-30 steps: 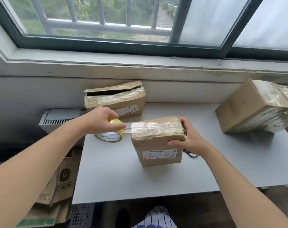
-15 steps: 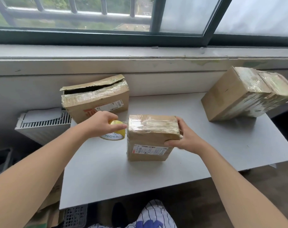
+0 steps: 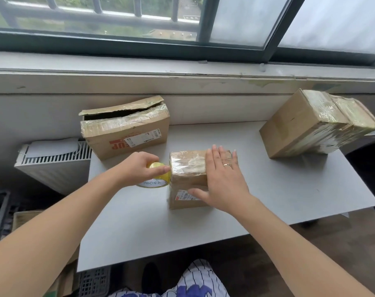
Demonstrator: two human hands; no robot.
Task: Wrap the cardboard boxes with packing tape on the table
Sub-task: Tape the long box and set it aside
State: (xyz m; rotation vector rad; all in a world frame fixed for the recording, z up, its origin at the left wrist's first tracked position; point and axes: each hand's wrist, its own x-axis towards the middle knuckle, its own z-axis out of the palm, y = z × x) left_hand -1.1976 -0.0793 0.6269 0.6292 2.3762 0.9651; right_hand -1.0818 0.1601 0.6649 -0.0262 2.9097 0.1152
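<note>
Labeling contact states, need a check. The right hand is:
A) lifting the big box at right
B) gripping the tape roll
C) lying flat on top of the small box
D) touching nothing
C: the right hand lies with straight fingers on top of the small box, while the left hand grips the tape roll.
</note>
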